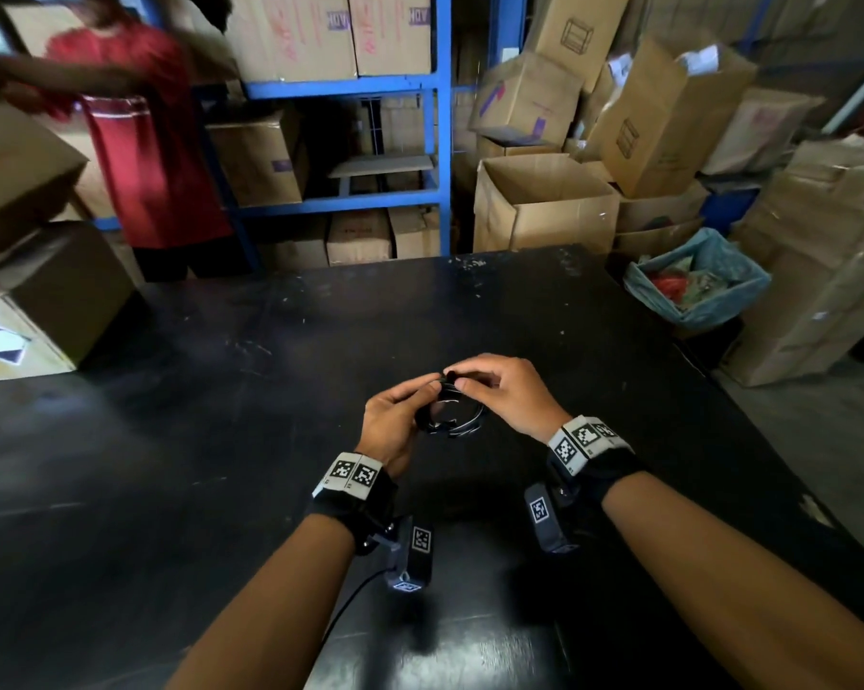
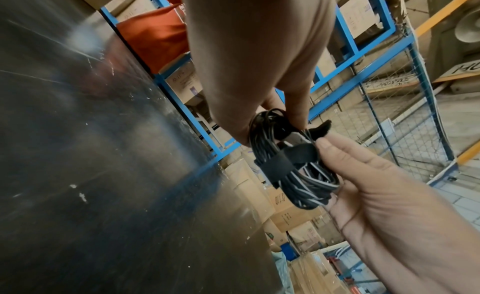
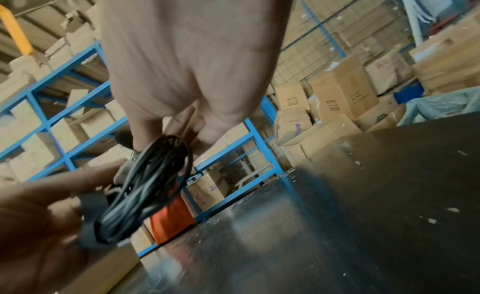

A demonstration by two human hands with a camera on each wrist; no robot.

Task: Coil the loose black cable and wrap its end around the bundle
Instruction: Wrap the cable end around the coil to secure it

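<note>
Both grips pinch coiled black cable (image 1: 450,415): left hand (image 1: 395,420) on bundle, right hand (image 1: 504,390) on top.

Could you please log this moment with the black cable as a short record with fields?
cable: black cable already coiled into a bundle, held above the black table
strap: black strap wrapped round the bundle, its tip sticking free
left hand: grips the bundle
right hand: fingers pinch at the bundle's top
background: cardboard boxes, blue shelving
</note>
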